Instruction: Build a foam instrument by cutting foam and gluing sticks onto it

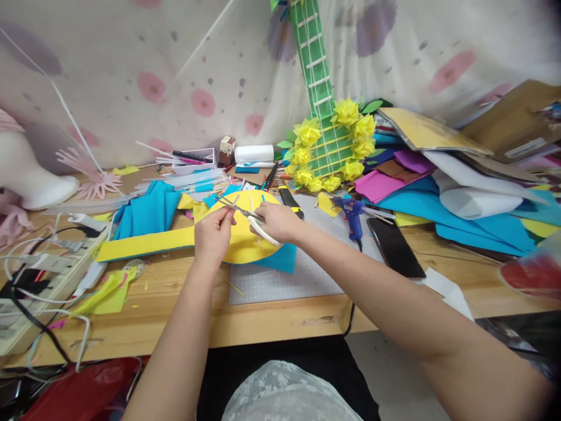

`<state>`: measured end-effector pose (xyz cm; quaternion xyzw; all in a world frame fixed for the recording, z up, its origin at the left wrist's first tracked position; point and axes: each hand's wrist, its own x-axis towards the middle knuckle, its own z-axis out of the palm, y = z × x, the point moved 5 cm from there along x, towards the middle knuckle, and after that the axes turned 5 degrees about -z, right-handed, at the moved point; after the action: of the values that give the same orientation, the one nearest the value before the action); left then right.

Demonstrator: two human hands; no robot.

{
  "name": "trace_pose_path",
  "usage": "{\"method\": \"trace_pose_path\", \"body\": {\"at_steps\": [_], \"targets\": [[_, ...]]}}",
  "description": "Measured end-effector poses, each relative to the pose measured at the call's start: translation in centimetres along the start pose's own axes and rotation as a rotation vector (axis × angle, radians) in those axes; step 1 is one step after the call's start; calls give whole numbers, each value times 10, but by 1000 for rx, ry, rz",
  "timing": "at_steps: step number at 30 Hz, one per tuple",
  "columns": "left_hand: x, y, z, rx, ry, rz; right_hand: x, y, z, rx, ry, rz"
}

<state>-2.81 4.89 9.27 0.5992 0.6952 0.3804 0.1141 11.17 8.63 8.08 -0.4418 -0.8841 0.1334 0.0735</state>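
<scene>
My right hand (278, 222) is closed around a pair of scissors (264, 230) with white handles, the blades pointing left. Close to the blade tips, my left hand (213, 233) pinches a thin pale strip (235, 202); the fingers hide part of it. Below both hands lies a round yellow piece (252, 247) with a long yellow strip (146, 244) running left from it, like a guitar body and neck. A few short pale bars rest on the round part. Blue sheet (280, 259) shows beneath its lower edge.
A grey cutting mat (284, 287) lies underneath. To the right are a blue glue gun (352, 216) and a black phone (395, 247). Behind stands a green guitar (322, 140) with yellow flowers. Cables and a power strip (56, 286) crowd the left; coloured sheets (416, 199) pile up right.
</scene>
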Motion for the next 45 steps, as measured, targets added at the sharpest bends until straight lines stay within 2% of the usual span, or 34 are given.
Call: {"method": "trace_pose_path", "body": {"at_steps": [5,12,17,24,29,34,38,45], "targets": [[-1,9,-1,17,21,60,-5,-8,-4,-35,-16,54],[-1,17,-4,-46,89,49,-6,-3,-15,-28,91,30],[-2,20,7,-30,69,86,-12,5,-12,-8,118,48],[-9,21,21,-62,102,182,-23,15,-14,12,111,32],[-12,28,23,-55,150,176,-27,17,-12,30,117,73],[-4,33,22,-20,152,182,-26,19,-11,8,129,169],[6,31,23,37,137,191,-18,24,-14,-18,105,186],[29,44,17,101,107,224,-2,31,-36,-61,118,178]]}}
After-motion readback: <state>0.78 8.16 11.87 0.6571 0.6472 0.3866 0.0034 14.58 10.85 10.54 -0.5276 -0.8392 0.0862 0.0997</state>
